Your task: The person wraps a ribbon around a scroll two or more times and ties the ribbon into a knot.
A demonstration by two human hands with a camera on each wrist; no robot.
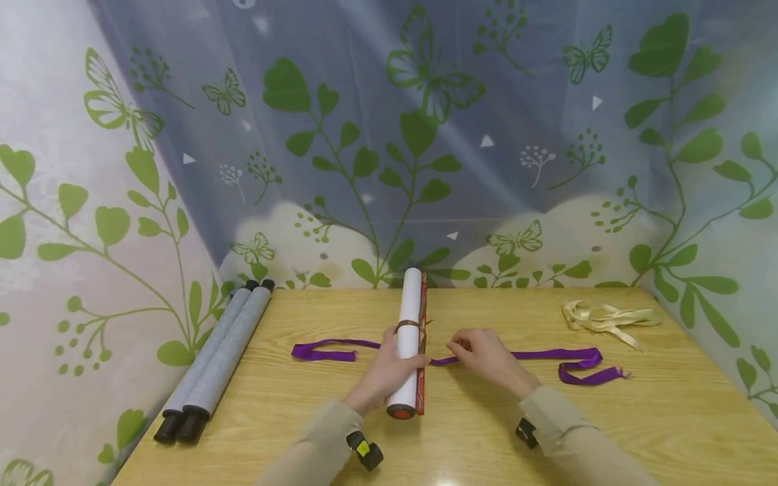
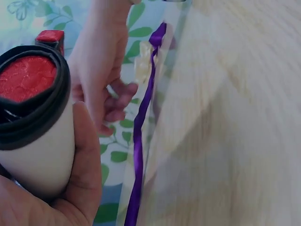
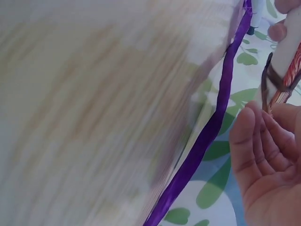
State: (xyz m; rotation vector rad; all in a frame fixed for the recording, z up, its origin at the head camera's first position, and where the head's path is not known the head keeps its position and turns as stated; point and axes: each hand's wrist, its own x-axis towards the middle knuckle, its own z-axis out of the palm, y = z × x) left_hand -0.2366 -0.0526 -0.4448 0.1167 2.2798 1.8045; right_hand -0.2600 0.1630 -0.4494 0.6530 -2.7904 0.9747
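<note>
My left hand (image 1: 377, 381) grips a white rolled scroll (image 1: 411, 290) round its lower half, tilted over the table. A dark end cap with a red face (image 2: 28, 77) shows in the left wrist view. Along the scroll's right side runs a red patterned rod (image 1: 421, 391), and a thin brown cord (image 3: 265, 87) is wrapped round the roll. My right hand (image 1: 486, 354) is just right of the scroll, its thumb and fingertips pinching the cord as the right wrist view shows. A purple ribbon (image 1: 547, 354) stretches across the table beneath scroll and hands.
Two grey rolled scrolls (image 1: 234, 344) with black ends lie side by side along the wooden table's (image 1: 292, 418) left edge. At the back right lies a loose cream ribbon (image 1: 608, 317). Behind the table hangs a leaf-patterned curtain (image 1: 377, 101).
</note>
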